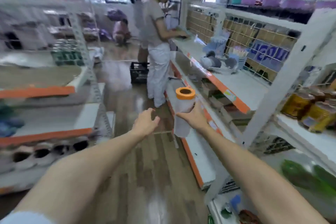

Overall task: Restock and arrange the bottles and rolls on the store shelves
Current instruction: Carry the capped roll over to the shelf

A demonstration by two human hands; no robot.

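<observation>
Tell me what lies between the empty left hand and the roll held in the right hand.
Nothing lies between them. In the head view only the wooden floor shows, far below, in the gap between the left hand and the roll that the right hand holds.

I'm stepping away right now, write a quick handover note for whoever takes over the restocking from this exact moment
Right hand: grips a white roll with an orange end, upright, out over the aisle beside the right-hand shelves.
Left hand: open, holds nothing, beside the roll.
Done: hard to judge; the view is blurred. Jars stand on a shelf at right.
Left: shelve this roll.
Note: another person stands at the same shelves ahead, a black crate at their feet.
</observation>
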